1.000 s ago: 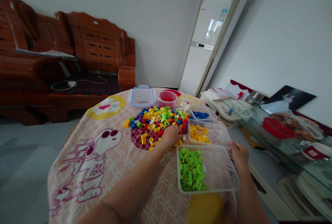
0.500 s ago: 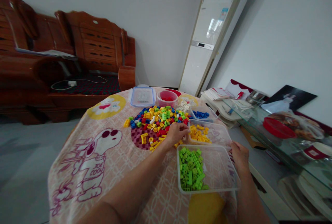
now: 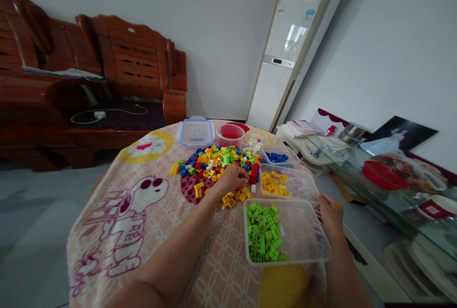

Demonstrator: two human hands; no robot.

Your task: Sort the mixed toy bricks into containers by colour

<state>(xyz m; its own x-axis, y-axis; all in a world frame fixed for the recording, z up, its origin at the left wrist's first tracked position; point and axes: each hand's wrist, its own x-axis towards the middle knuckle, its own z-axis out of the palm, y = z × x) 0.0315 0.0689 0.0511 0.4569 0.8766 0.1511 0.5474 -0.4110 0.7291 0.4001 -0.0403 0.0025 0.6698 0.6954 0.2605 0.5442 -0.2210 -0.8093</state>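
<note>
My left hand [image 3: 233,178] is over the near right part of a pile of mixed toy building bricks [image 3: 210,160], its fingers curled down. Whatever lies between the fingertips is hidden. Several yellow bricks [image 3: 235,196] lie just in front of it, and a red brick [image 3: 254,173] is just to its right. My right hand [image 3: 330,213] is closed on the near right corner of a clear plastic container [image 3: 302,182] with yellow bricks in its left part. Nearer to me stands another clear container [image 3: 303,232], with green bricks [image 3: 263,232] along its left side.
Behind these are a container of blue bricks [image 3: 276,157], white bricks [image 3: 254,144], a pink round tub with red bricks [image 3: 230,135] and a blue-rimmed lidded box [image 3: 196,133]. A patterned cloth [image 3: 171,241] covers the table. A glass-topped cabinet [image 3: 342,167] stands right.
My left hand has moved left, away from the yellow-brick container, to over the pile. Yellow bricks and the red brick by it now show more. My right hand has stayed at the container's corner.
</note>
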